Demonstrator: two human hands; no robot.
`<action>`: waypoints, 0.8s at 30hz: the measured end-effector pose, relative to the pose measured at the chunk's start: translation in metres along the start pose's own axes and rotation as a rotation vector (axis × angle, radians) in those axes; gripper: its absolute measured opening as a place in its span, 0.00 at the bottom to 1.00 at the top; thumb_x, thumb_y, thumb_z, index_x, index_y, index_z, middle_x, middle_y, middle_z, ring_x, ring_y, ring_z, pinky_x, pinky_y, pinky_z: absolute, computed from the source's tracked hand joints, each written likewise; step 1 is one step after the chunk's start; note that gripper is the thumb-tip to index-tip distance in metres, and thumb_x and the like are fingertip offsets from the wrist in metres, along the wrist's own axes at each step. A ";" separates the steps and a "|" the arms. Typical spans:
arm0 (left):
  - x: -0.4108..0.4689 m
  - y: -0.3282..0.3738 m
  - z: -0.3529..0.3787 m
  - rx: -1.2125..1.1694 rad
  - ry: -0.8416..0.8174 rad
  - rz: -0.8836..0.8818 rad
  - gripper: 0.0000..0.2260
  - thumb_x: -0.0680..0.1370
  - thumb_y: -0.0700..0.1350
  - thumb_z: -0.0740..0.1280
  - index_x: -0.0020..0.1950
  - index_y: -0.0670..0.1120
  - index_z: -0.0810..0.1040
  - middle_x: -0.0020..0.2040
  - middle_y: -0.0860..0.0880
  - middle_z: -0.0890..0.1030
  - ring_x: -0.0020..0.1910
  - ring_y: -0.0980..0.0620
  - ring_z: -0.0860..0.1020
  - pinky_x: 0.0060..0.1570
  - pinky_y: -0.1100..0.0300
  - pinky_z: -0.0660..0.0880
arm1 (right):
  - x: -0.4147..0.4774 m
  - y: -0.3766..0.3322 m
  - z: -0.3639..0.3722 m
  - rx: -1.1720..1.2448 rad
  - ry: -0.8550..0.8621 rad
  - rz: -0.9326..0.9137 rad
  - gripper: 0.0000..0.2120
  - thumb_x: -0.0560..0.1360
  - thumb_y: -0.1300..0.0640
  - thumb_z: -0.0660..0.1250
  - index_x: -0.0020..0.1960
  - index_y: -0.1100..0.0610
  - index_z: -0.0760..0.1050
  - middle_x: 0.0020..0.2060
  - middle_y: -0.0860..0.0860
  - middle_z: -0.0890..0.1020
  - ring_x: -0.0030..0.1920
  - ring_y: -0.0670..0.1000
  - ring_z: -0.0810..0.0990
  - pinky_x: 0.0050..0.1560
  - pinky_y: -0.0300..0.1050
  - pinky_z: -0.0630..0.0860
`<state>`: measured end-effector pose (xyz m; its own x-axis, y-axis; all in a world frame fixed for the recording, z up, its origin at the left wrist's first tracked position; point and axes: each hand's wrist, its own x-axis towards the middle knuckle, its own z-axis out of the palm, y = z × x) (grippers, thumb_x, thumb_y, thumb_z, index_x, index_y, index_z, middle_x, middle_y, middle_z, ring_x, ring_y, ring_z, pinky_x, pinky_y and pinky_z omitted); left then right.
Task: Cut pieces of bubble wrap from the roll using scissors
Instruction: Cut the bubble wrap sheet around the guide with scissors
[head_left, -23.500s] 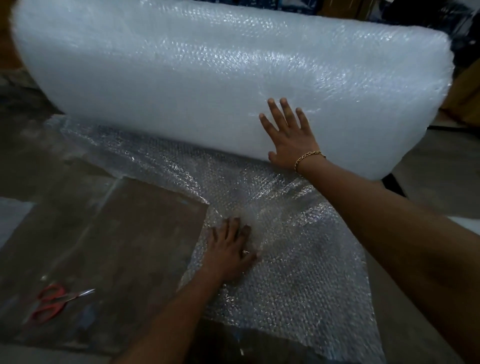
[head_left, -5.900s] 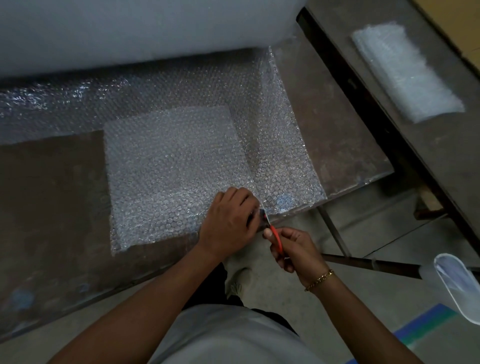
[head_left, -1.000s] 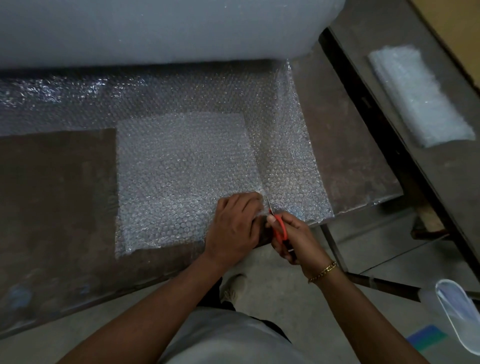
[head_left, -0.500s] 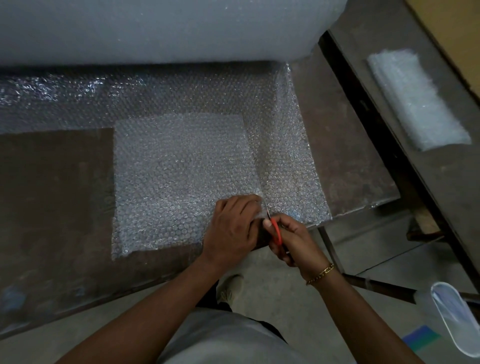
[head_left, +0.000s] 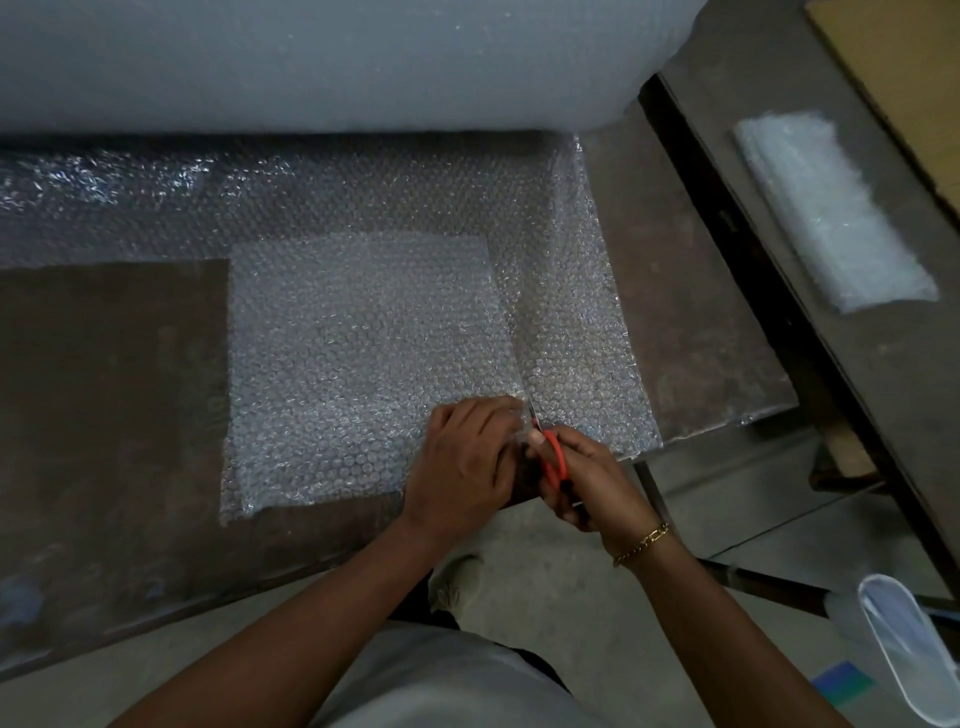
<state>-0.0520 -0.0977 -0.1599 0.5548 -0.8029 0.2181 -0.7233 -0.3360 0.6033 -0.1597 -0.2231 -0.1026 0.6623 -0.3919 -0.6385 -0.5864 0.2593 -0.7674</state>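
A big roll of bubble wrap (head_left: 337, 62) lies across the back of the dark table (head_left: 104, 389). Its unrolled sheet (head_left: 571, 332) reaches the table's front edge, with a doubled, whiter layer (head_left: 363, 364) folded over it. My left hand (head_left: 467, 457) presses the folded layer down at the front edge, fingers curled over the wrap. My right hand (head_left: 587, 483) grips red-handled scissors (head_left: 550, 457), whose blades point away from me into the sheet along the edge of the folded layer, right beside my left fingertips.
A stack of cut bubble wrap pieces (head_left: 831, 208) lies on a second bench to the right, beyond a dark gap. Brown cardboard (head_left: 904, 78) sits at the top right. A white sandal (head_left: 904, 654) lies on the floor at lower right.
Over the last second both hands stayed at the front edge; the scissors' blades crept slightly further into the sheet. Earlier, the scissors lay on the table and both hands pressed the wrap.
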 end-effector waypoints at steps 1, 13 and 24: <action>0.000 0.000 0.000 -0.002 -0.003 0.002 0.14 0.77 0.44 0.64 0.61 0.44 0.80 0.62 0.49 0.81 0.62 0.48 0.77 0.60 0.50 0.70 | 0.000 -0.001 0.000 -0.001 -0.005 0.001 0.21 0.79 0.46 0.66 0.52 0.65 0.74 0.25 0.53 0.71 0.26 0.51 0.65 0.26 0.38 0.59; -0.001 0.002 -0.003 -0.082 0.045 -0.012 0.14 0.76 0.43 0.64 0.59 0.44 0.80 0.62 0.49 0.82 0.61 0.49 0.78 0.59 0.50 0.71 | 0.003 -0.011 -0.004 -0.089 -0.097 0.034 0.21 0.79 0.42 0.64 0.55 0.61 0.74 0.29 0.55 0.76 0.23 0.50 0.67 0.24 0.35 0.59; -0.001 0.000 -0.002 -0.121 0.048 -0.046 0.15 0.77 0.40 0.65 0.63 0.44 0.79 0.61 0.50 0.82 0.60 0.49 0.78 0.60 0.53 0.70 | 0.005 -0.013 0.000 -0.101 -0.075 0.050 0.19 0.79 0.42 0.63 0.54 0.59 0.76 0.28 0.54 0.76 0.22 0.49 0.68 0.23 0.34 0.61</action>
<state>-0.0518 -0.0956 -0.1586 0.6073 -0.7627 0.2225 -0.6435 -0.3080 0.7008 -0.1487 -0.2287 -0.0958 0.6621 -0.3126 -0.6811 -0.6608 0.1852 -0.7274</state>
